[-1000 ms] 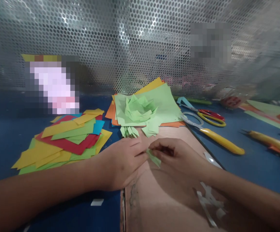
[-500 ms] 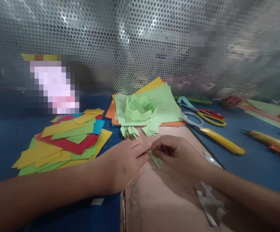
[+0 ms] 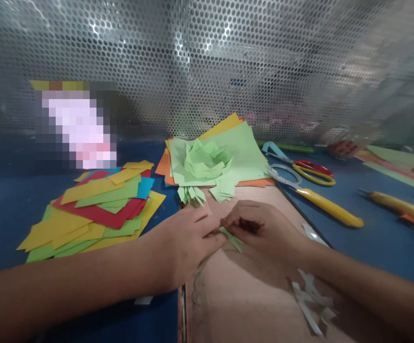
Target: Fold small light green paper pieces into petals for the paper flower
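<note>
My left hand (image 3: 181, 240) and my right hand (image 3: 260, 228) meet over a brown board (image 3: 243, 295), fingers pinched together on a small folded piece of light green paper (image 3: 232, 239). Just beyond my hands lie several small folded green paper pieces (image 3: 207, 191). Behind those, a folded green paper flower (image 3: 205, 159) sits on a stack of green, orange and yellow sheets (image 3: 246, 147).
A loose pile of red, yellow, green and blue paper sheets (image 3: 96, 205) lies at the left on the blue table. Scissors (image 3: 309, 170) and yellow-handled cutters (image 3: 326, 207) (image 3: 402, 209) lie at the right. White paper scraps (image 3: 310, 297) rest on the board. A perforated metal wall stands behind.
Both hands stayed together on the small green piece, working it between the fingers; the piece has turned and tilted slightly lower toward the board.
</note>
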Action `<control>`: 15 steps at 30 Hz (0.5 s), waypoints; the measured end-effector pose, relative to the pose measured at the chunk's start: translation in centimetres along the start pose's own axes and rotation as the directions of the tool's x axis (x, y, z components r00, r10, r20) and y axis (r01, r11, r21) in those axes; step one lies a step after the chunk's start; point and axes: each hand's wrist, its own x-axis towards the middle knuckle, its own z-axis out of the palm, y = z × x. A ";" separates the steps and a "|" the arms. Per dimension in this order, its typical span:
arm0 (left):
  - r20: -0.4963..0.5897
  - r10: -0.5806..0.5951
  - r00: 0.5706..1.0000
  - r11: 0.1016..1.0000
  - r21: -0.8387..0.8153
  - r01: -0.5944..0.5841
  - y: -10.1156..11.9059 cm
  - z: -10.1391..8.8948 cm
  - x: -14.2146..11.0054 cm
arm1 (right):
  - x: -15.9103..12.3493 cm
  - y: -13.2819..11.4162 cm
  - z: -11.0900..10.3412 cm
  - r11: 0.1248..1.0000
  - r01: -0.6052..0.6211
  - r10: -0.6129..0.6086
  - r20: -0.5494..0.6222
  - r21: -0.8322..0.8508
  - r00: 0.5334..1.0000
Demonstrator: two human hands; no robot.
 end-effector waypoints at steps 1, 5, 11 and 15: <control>-0.001 -0.001 1.000 1.000 -0.003 0.001 0.0 0.0 -0.1 | 0.0 0.1 0.0 0.999 0.038 -0.038 0.005 -0.007 0.999; 0.015 -0.018 1.000 0.999 -0.035 0.018 0.1 0.1 -0.2 | 0.1 0.7 -0.3 0.981 0.192 -0.191 0.036 -0.034 0.981; 0.074 -0.038 0.997 0.999 0.005 0.038 0.4 -0.2 -0.2 | 0.0 1.3 -0.7 0.960 0.275 -0.270 0.093 -0.053 0.958; 0.077 -0.033 0.997 0.999 0.032 0.030 0.4 -0.3 -0.2 | 0.0 1.4 -0.9 0.950 0.302 -0.292 0.113 -0.083 0.950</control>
